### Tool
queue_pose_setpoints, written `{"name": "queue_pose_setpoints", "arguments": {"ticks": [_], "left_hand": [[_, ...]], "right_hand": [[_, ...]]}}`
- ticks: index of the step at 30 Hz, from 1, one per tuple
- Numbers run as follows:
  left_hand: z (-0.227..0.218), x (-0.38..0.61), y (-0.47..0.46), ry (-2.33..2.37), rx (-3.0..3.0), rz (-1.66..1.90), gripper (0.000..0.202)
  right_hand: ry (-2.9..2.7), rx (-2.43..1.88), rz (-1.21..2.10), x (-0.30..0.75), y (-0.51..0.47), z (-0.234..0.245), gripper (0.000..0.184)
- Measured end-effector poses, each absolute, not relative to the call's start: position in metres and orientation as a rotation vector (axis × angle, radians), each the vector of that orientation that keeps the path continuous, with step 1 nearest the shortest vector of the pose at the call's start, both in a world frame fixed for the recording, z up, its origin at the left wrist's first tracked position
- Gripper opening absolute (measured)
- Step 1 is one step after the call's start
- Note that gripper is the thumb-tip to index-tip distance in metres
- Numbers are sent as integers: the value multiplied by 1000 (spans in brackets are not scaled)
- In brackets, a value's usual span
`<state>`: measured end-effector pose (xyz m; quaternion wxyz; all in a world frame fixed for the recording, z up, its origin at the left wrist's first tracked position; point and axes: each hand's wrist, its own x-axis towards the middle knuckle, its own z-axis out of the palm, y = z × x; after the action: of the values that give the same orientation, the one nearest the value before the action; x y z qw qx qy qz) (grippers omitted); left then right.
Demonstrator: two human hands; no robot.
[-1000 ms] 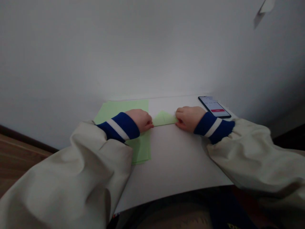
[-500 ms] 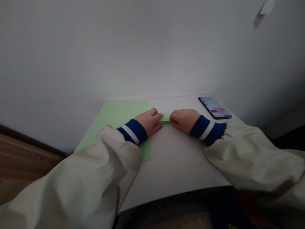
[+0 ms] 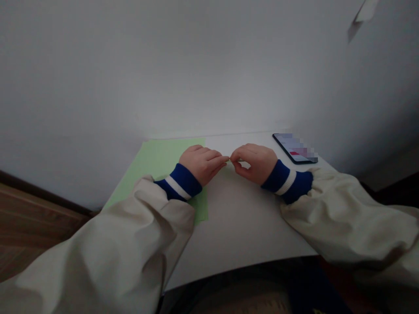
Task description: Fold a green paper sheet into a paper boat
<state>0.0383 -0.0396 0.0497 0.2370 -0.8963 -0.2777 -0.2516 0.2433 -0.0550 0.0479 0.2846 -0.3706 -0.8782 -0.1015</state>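
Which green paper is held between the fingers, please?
The small green strip, pinched between the left hand and right hand; the large green sheet lies flat, held by neither.

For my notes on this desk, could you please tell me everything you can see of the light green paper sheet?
The light green paper sheet is plain, rectangular and matte, lying flat on the white desktop near the wall. The person's left sleeve and blue-and-white cuff cover its near part, hiding its near-left corner.

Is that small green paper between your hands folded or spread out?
Folded, it seems: the small green paper shows only as a thin edge pinched between left hand and right hand.
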Motion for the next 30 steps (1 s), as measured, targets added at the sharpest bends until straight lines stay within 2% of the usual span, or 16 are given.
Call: {"name": "queue_pose_setpoints", "arguments": {"ticks": [10,22,30], "left_hand": [[51,37,-39,-671,-2444,-706,21],[48,25,-32,-879,-2436,-879,24],[45,23,-28,-893,-2427,-983,23]], "right_hand": [[-2352,-1022,-347,242,-54,49,13],[-2155,-1247,-163,257,-41,40,10],[-1966,-1208,-4,261,-36,34,10]]}}
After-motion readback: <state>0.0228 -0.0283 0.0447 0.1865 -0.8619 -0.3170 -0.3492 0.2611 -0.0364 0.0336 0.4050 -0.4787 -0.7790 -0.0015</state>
